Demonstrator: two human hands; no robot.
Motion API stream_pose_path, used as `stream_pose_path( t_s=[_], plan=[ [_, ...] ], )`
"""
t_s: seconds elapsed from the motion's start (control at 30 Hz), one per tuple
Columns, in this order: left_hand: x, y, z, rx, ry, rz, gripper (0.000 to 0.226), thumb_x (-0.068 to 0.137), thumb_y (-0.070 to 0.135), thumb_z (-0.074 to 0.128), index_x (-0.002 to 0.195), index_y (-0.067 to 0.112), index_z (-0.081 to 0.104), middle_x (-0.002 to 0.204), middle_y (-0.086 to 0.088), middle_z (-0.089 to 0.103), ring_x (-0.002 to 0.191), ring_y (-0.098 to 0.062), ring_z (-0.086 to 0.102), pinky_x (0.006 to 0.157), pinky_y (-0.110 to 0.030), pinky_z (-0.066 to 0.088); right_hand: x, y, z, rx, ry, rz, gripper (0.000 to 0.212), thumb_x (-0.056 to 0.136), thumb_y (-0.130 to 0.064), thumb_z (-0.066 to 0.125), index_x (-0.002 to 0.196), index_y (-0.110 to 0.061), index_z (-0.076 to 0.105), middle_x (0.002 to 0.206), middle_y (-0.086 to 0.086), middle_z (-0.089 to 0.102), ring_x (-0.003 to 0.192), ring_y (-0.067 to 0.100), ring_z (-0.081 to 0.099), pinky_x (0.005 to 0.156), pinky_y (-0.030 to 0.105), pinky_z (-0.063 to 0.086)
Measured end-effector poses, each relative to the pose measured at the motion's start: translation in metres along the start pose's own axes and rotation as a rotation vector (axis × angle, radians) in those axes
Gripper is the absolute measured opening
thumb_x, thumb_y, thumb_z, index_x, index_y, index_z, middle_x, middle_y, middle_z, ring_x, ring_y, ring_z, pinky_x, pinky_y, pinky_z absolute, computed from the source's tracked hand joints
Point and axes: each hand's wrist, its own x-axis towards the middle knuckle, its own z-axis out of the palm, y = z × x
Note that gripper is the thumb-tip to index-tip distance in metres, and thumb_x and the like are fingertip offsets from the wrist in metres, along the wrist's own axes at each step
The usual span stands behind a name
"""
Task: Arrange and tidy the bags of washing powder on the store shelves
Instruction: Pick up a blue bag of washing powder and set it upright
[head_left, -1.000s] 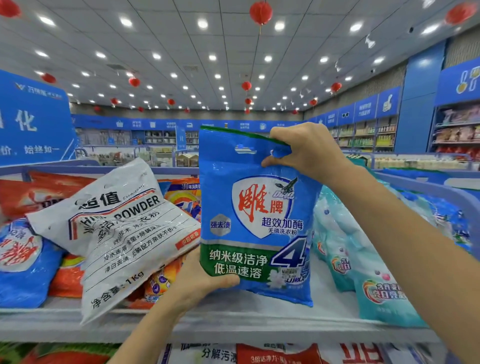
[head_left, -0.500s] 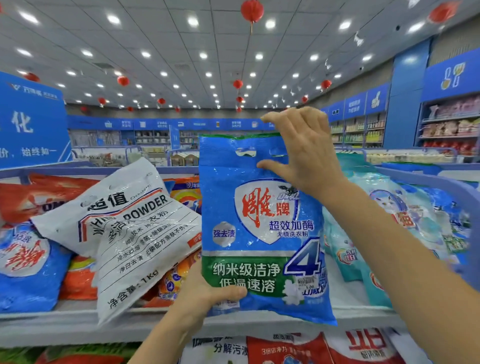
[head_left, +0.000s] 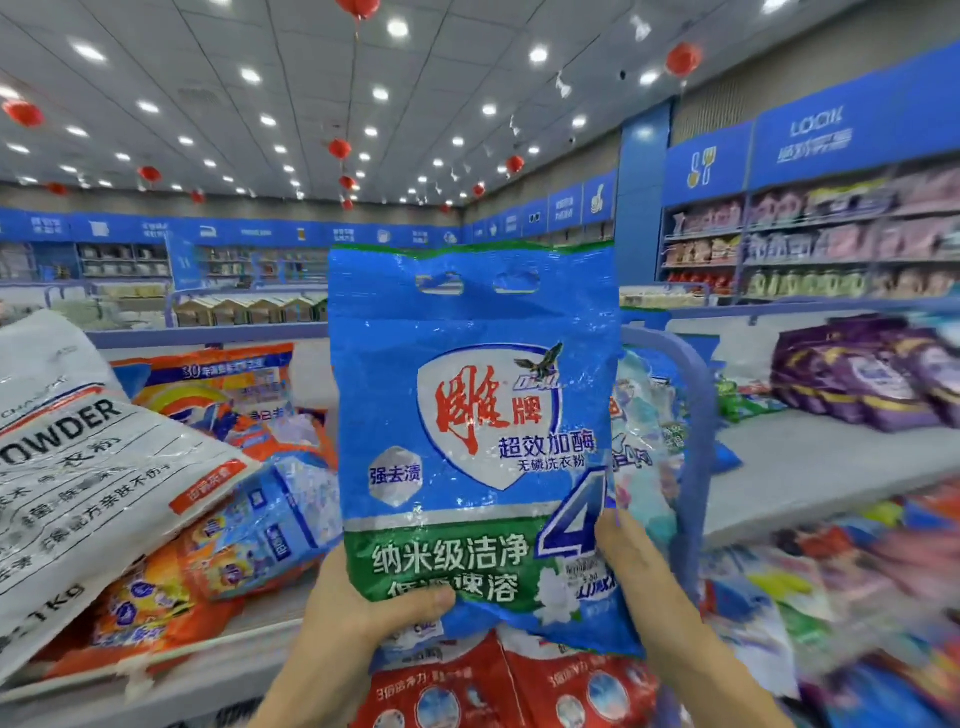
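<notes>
**One blue bag, held upright in two hands**

Count: 1 blue bag, upright with its label towards the camera, held up in front of the shelf. 2 hands are on it.
- The left hand grips the bottom left corner, thumb laid across the green band.
- The right hand holds the lower right edge, thumb at the front, fingers hidden behind the bag.

Left, on the shelf: 1 white bag, tilted, lying over orange bags. At least 2 orange ones show; the rest are covered.

Behind the blue bag's right edge: pale teal bags, mostly hidden, number cannot be told. 1 blue rail stands just beside them.

Below the hands: 2 red bags, side by side on a lower level.

Far right: purple bags on a farther shelf, too blurred to count.
</notes>
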Motion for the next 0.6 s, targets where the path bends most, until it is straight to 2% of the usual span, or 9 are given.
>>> stream_pose_path(
  t_s=[0.07,0.13,0.23,0.33,0.43,0.5,0.53,0.57,0.6],
  plan=[
    [0.002,-0.003,0.027,0.007,-0.07,-0.001,0.086,0.01,0.027,0.094,0.089,0.003,0.072,0.085,-0.019,0.074,0.074,-0.026,0.072,0.057,-0.026,0.056,-0.006,0.0,-0.028,-0.127,0.045,-0.042,0.088,0.065,-0.064,0.047,0.144,-0.028,0.031,0.143,-0.019,0.031,0.13,0.002,0.032,0.111,0.025,0.023],
    [0.002,-0.006,0.057,0.006,-0.151,-0.017,0.066,0.024,0.017,0.09,0.088,0.011,0.075,0.087,-0.017,0.074,0.077,-0.026,0.073,0.059,-0.025,0.056,-0.012,-0.003,-0.059,-0.215,0.091,-0.069,0.091,0.062,-0.069,0.043,0.143,-0.031,0.03,0.144,-0.018,0.032,0.13,0.001,0.032,0.109,0.025,0.027],
    [-0.001,-0.015,0.1,0.019,-0.228,-0.043,0.061,0.028,0.017,0.088,0.088,0.019,0.077,0.088,-0.015,0.075,0.078,-0.025,0.073,0.061,-0.025,0.056,-0.019,0.0,-0.111,-0.243,0.127,-0.082,0.092,0.063,-0.065,0.043,0.146,-0.03,0.024,0.145,-0.019,0.029,0.128,-0.003,0.027,0.102,0.018,0.026],
    [-0.008,-0.029,0.147,0.051,-0.256,-0.033,0.06,0.03,0.019,0.087,0.089,0.027,0.076,0.087,-0.011,0.076,0.078,-0.02,0.073,0.061,-0.022,0.056,-0.023,0.007,-0.167,-0.251,0.117,-0.091,0.093,0.064,-0.065,0.045,0.147,-0.028,0.025,0.147,-0.019,0.029,0.131,-0.002,0.028,0.102,0.018,0.026],
    [-0.014,-0.051,0.198,0.093,-0.204,-0.06,0.06,0.035,0.024,0.084,0.092,0.013,0.073,0.089,-0.006,0.076,0.082,-0.015,0.073,0.063,-0.019,0.055,-0.023,0.014,-0.226,-0.251,0.087,-0.084,0.091,0.065,-0.065,0.046,0.146,-0.027,0.029,0.149,-0.013,0.034,0.133,0.002,0.031,0.104,0.019,0.027],
    [-0.017,-0.068,0.234,0.114,-0.122,-0.075,0.06,0.046,0.03,0.083,0.1,0.01,0.067,0.09,0.0,0.076,0.086,-0.012,0.072,0.07,-0.018,0.055,-0.02,0.016,-0.267,-0.22,0.046,-0.052,0.09,0.065,-0.066,0.048,0.145,-0.029,0.032,0.147,-0.013,0.037,0.134,0.005,0.034,0.111,0.029,0.029],
    [-0.017,-0.077,0.253,0.099,-0.074,-0.1,0.055,0.057,0.033,0.083,0.104,0.009,0.066,0.09,0.0,0.076,0.088,-0.014,0.071,0.077,-0.023,0.055,-0.018,0.018,-0.288,-0.21,0.014,-0.031,0.089,0.065,-0.066,0.049,0.145,-0.03,0.032,0.147,-0.013,0.037,0.135,0.007,0.035,0.113,0.034,0.029],
    [-0.017,-0.085,0.272,0.076,-0.031,-0.146,0.049,0.067,0.034,0.084,0.105,0.008,0.066,0.09,-0.001,0.076,0.088,-0.017,0.071,0.081,-0.029,0.055,-0.015,0.019,-0.308,-0.204,-0.019,-0.023,0.085,0.066,-0.065,0.049,0.143,-0.032,0.032,0.146,-0.015,0.037,0.135,0.005,0.034,0.114,0.033,0.029],
    [-0.017,-0.093,0.29,0.052,-0.003,-0.185,0.038,0.073,0.033,0.078,0.102,0.01,0.067,0.086,-0.001,0.076,0.084,-0.016,0.072,0.078,-0.03,0.056,-0.013,0.018,-0.326,-0.202,-0.043,-0.028,0.079,0.067,-0.064,0.049,0.139,-0.038,0.035,0.143,-0.021,0.039,0.131,-0.004,0.035,0.111,0.024,0.031]
  ],
)
